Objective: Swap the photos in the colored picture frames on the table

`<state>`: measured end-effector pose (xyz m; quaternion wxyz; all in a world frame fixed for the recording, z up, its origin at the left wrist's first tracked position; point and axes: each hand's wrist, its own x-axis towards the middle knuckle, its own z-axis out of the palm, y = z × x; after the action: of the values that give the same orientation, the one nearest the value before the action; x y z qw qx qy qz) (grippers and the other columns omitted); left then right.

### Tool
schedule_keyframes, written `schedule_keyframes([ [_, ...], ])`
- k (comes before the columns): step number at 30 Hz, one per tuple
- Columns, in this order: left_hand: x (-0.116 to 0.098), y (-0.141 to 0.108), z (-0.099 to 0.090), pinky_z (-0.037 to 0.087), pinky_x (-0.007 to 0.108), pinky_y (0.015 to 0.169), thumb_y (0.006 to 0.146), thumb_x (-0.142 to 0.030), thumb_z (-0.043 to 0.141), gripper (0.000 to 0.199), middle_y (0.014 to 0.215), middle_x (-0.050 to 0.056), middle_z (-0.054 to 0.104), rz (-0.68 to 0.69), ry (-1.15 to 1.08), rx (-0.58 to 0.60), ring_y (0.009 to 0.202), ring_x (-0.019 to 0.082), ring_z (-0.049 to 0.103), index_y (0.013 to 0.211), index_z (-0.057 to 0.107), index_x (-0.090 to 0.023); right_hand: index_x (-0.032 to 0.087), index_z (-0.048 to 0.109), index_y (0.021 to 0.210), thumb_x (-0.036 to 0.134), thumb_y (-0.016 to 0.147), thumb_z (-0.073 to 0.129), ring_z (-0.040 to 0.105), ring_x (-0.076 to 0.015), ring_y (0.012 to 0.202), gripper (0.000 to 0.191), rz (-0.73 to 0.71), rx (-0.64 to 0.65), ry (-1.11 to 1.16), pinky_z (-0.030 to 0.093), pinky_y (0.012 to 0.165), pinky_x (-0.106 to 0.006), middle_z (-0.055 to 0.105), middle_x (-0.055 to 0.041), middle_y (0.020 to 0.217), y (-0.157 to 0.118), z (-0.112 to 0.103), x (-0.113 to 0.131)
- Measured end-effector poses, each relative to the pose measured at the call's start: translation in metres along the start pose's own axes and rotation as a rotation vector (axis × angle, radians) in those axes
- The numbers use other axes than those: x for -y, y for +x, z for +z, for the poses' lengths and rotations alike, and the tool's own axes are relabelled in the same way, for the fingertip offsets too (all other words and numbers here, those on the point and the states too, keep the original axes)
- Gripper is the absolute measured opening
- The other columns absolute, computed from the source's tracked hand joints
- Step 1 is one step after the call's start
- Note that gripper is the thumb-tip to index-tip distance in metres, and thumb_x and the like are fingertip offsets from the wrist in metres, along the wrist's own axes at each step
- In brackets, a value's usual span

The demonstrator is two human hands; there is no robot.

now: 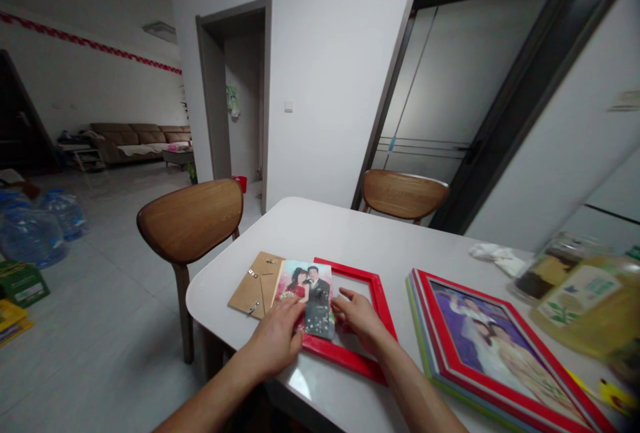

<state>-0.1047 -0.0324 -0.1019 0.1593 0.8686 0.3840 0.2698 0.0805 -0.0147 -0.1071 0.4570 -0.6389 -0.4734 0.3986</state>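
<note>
A photo of a couple (317, 293) lies partly over a brown backing board (255, 280) with metal clips and partly over an empty-centred red frame (345, 356). My left hand (280, 336) rests on the photo's lower left part, fingers stretched over it. At the photo's right edge is my right hand (361, 316), its fingers apart above the frame's opening; the fingertips near the photo are partly hidden. Whether they touch it is unclear.
To the right, a stack of frames with a red-framed picture (490, 346) on top lies on the white table (330, 226). Beyond it are a yellow-liquid bottle (590, 300), a jar (555, 263) and tissue (497, 258). Wooden chairs (193, 220) stand by the table.
</note>
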Motion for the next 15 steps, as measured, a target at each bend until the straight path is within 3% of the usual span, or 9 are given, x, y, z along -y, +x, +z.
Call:
schedule_keyframes([
  [4,-0.003,0.002,0.003,0.028,0.039,0.099,0.067,-0.015,0.049,0.052,0.125,0.012,0.043,-0.022,0.019,0.03,0.116,0.024,0.037,0.118,0.042,-0.015,0.012,0.053,0.067,0.028,0.063,0.049,0.032,-0.0044,0.029,0.017,0.104,0.119,0.117,0.02,0.03,-0.017,0.039,0.0078,0.038,-0.001,0.008,0.008],
  [6,-0.005,0.005,0.007,0.026,0.042,0.099,0.061,-0.014,0.052,0.059,0.128,0.012,0.039,-0.017,0.03,0.014,0.117,0.026,0.034,0.12,0.041,-0.015,0.014,0.049,0.06,0.029,0.063,0.05,0.029,-0.0033,0.029,0.015,0.102,0.132,0.178,0.019,0.031,-0.016,0.034,0.0095,0.036,-0.004,0.012,0.016],
  [11,-0.009,0.018,0.011,0.027,0.041,0.099,0.062,-0.001,0.039,0.06,0.129,0.01,0.039,0.052,-0.055,-0.183,0.12,0.022,0.032,0.121,0.04,-0.014,0.015,0.052,0.071,0.037,0.064,0.055,0.035,-0.0029,0.037,0.023,-0.001,0.128,0.33,0.028,0.037,-0.016,0.04,0.0088,0.045,-0.019,0.016,0.047],
  [15,-0.019,0.027,-0.003,0.033,0.034,0.096,0.071,-0.006,0.038,0.045,0.117,0.007,0.052,-0.014,-0.379,-0.431,0.11,0.019,0.046,0.114,0.049,-0.016,0.015,0.054,0.087,0.043,0.067,0.054,0.053,-0.0082,0.055,0.035,-0.004,0.092,0.478,0.039,0.046,-0.019,0.058,-0.0007,0.069,-0.029,0.012,0.052],
])
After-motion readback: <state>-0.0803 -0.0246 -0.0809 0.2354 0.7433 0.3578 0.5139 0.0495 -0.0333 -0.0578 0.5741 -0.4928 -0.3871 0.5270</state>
